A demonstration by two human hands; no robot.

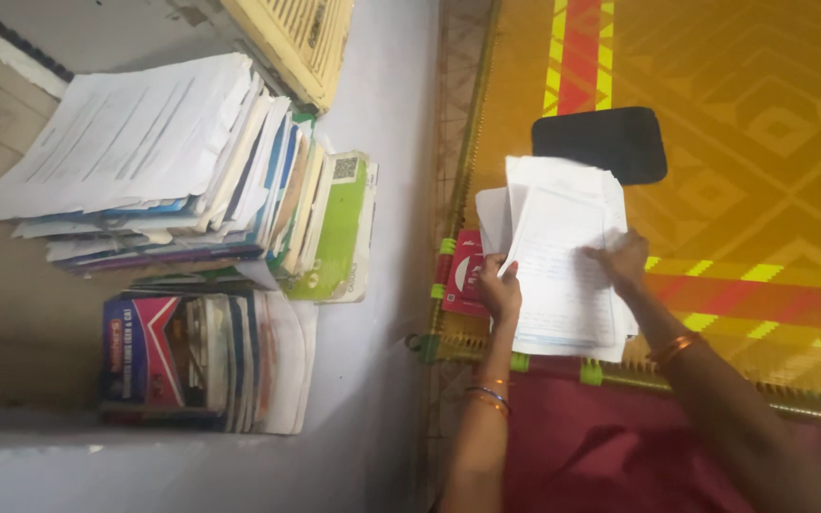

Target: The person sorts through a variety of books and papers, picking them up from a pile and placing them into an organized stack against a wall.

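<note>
As hands grip: thin, rectangular paper sheets.

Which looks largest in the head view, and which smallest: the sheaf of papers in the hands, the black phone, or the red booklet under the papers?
1. Sheaf of papers, held by the left hand and right hand.
2. Black phone.
3. Red booklet, though the papers hide part of it, so its full size is unsure.

Both hands hold a sheaf of papers above the yellow mat: left hand at its left edge, right hand at its right edge; a black phone lies just beyond the sheaf.
</note>
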